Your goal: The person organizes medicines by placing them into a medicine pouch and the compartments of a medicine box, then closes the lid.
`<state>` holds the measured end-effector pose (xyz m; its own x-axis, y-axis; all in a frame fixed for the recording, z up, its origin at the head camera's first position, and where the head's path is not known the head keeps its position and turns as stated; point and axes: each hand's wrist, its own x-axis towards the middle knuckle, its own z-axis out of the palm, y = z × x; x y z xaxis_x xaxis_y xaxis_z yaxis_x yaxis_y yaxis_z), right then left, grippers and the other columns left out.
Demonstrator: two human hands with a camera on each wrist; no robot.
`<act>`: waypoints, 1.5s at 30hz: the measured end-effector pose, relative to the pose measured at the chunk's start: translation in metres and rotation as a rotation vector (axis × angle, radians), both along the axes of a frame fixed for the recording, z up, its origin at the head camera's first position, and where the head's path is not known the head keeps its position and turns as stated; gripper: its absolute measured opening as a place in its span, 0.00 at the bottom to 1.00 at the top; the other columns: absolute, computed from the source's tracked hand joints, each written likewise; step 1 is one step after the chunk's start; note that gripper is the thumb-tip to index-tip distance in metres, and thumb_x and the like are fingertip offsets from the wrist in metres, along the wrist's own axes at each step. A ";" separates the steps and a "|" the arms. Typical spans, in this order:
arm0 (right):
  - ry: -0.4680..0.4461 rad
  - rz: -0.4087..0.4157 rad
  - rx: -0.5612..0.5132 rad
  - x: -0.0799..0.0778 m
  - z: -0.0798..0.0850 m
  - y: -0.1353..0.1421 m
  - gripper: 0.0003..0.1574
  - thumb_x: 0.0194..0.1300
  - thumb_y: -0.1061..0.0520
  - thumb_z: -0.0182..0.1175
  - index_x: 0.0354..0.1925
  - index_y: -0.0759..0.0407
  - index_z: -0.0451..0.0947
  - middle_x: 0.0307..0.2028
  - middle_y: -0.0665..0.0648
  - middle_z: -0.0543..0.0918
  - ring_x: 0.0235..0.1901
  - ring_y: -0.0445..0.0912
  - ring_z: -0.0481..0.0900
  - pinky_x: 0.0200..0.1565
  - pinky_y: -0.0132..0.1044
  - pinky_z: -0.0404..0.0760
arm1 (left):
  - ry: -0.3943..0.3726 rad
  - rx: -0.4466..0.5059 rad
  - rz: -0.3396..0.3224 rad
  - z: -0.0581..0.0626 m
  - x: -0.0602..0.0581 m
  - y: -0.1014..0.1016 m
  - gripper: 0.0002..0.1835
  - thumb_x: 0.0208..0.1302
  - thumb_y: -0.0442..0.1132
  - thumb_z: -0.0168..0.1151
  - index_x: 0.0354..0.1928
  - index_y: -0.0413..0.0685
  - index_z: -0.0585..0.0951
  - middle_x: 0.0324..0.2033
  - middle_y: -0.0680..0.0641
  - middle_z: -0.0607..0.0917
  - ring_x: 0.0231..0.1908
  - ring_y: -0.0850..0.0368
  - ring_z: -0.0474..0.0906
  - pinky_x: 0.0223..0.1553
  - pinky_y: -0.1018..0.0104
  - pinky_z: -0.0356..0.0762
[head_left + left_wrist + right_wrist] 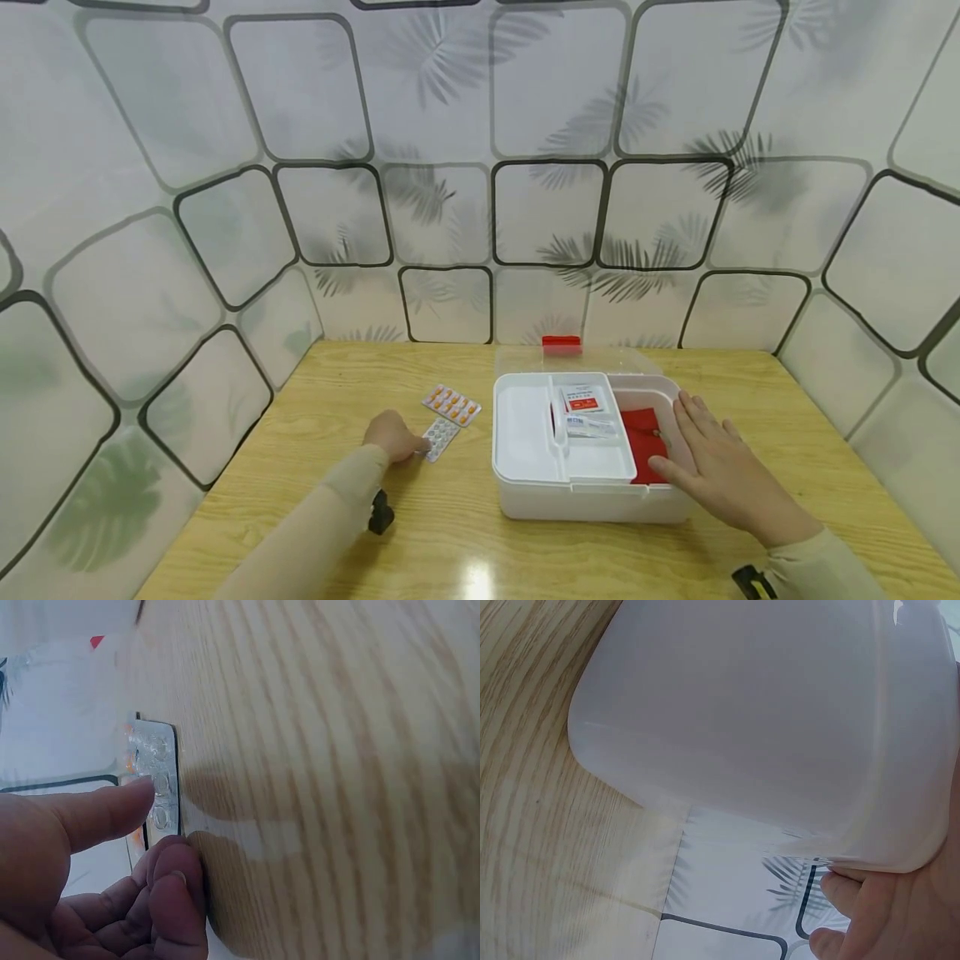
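Note:
My left hand (393, 437) is at the near end of a silver blister pack (440, 437) with clear bubbles. In the left wrist view, the thumb lies over the pack (161, 780) and the curled fingers are at its end, pinching it. An orange-pill blister pack (452, 405) lies just beyond, close to the silver one. My right hand (723, 471) rests flat along the right rim of a white plastic box (592, 502), fingers extended. The right wrist view shows the box's side wall (735, 712) close up; part of that hand is out of frame.
A white divided tray (525, 425) with a handle sits in the box, holding a red-and-white packet (582, 398) and a clear-wrapped packet (590, 427). Red cloth (641, 442) lies beside the tray. The clear lid with a red latch (561, 345) stands open behind. Patterned curtains border the wooden table (337, 375).

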<state>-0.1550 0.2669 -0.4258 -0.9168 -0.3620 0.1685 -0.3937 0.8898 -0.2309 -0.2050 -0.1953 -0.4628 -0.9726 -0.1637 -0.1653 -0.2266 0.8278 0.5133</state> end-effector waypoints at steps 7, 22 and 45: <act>-0.003 0.001 -0.006 0.001 0.000 0.000 0.58 0.66 0.30 0.50 0.72 0.72 0.47 0.73 0.68 0.46 0.72 0.63 0.41 0.62 0.69 0.47 | -0.029 0.033 -0.034 -0.002 0.000 0.001 0.17 0.49 0.46 0.75 0.22 0.41 0.79 0.23 0.48 0.78 0.25 0.54 0.71 0.27 0.65 0.70; -0.007 0.006 -0.013 0.001 0.001 -0.001 0.57 0.66 0.31 0.50 0.72 0.72 0.46 0.73 0.68 0.46 0.72 0.63 0.41 0.62 0.69 0.49 | -0.104 0.340 -0.019 -0.002 0.003 -0.007 0.08 0.56 0.40 0.71 0.30 0.42 0.85 0.24 0.50 0.83 0.26 0.59 0.78 0.29 0.68 0.75; 0.023 0.010 -0.019 0.001 0.001 0.000 0.58 0.66 0.30 0.51 0.71 0.73 0.49 0.73 0.69 0.48 0.71 0.64 0.44 0.61 0.69 0.53 | 0.006 0.799 0.016 0.010 0.010 -0.018 0.10 0.66 0.28 0.57 0.46 0.28 0.78 0.36 0.41 0.81 0.33 0.56 0.80 0.39 0.62 0.80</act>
